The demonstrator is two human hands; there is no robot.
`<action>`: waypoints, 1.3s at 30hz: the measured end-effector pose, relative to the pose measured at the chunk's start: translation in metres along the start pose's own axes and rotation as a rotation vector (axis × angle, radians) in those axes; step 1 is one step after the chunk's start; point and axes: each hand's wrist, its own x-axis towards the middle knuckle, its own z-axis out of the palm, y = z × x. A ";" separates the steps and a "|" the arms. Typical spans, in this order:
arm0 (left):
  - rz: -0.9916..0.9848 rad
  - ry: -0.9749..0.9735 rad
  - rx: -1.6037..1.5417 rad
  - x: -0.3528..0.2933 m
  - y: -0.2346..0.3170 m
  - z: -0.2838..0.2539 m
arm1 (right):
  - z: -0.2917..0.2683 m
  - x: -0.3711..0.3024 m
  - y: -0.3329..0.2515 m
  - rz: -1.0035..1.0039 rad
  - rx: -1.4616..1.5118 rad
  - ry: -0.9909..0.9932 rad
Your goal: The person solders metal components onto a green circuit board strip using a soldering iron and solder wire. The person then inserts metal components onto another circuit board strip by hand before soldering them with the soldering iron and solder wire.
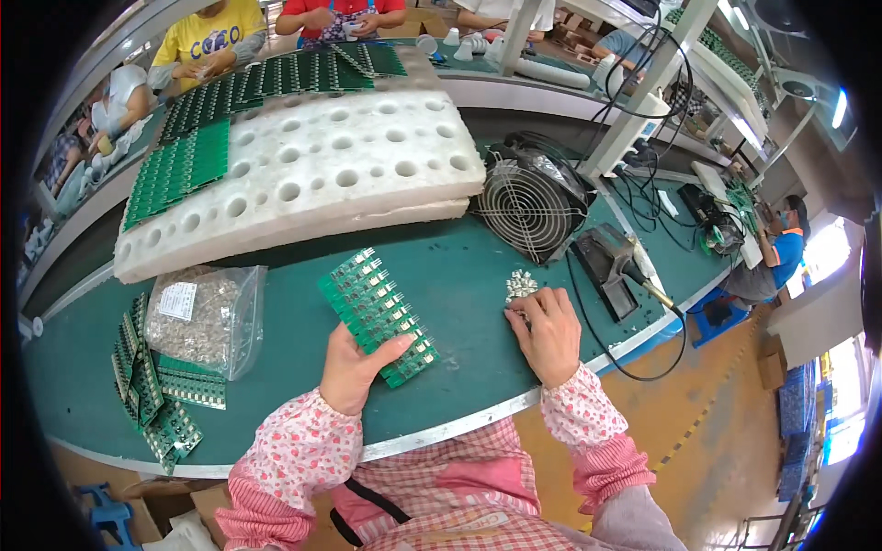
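My left hand (345, 372) grips the near end of a green circuit board panel (375, 308), thumb on top, holding it tilted above the green-topped bench. Rows of small pale connectors and pins line the panel. To the right, my right hand (549, 338) rests at a small pile of pale metallic connectors (521, 283). Its thumb and forefinger come together at the pile's near side; whatever is between the fingertips is too small to make out. Left of the held panel lies a clear plastic bag (204, 321) full of similar small parts.
Several more circuit board panels (147, 381) lie heaped at the left. A thick white foam block (317, 170) with holes bears rows of green panels (184, 170). A wire-guarded fan (531, 209) and a black soldering iron stand (606, 271) with a cable stand at right. Other people sit beyond.
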 end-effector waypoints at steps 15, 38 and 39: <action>0.023 0.023 -0.014 0.001 -0.002 0.002 | 0.002 -0.010 -0.053 0.589 1.285 -0.338; 0.177 0.084 0.044 -0.005 0.001 0.006 | 0.011 -0.009 -0.094 0.818 1.467 -0.275; 0.198 0.083 0.038 -0.005 0.001 0.006 | 0.012 -0.010 -0.095 0.798 1.456 -0.249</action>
